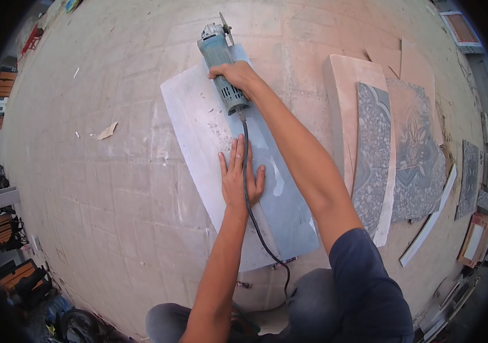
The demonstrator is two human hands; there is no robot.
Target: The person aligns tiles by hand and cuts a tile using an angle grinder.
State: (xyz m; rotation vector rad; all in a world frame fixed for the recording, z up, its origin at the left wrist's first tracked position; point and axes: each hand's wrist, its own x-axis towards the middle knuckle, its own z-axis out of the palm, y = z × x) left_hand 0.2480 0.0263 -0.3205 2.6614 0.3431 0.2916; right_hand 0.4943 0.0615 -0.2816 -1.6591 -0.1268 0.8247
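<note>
Gripping the grinder (217, 54) in a wrapped right hand (237, 75), across the twelve-o'clock edge of the pale slab (193, 123), perhaps two pieces. Pressing a spread left hand (236, 186) mid-slab, under the cord (259, 231). Wide floor (95, 200) toward nine o'clock; stacked tiles (415, 183) toward three.

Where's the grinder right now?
In the head view, the grinder is near the top, just left of centre, in the right hand at the far end of the flat panel.

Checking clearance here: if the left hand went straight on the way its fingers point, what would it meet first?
Probably the grinder, at its rear end where the cord comes out. The grinder's height is unclear, so the left hand might pass beneath.
</note>
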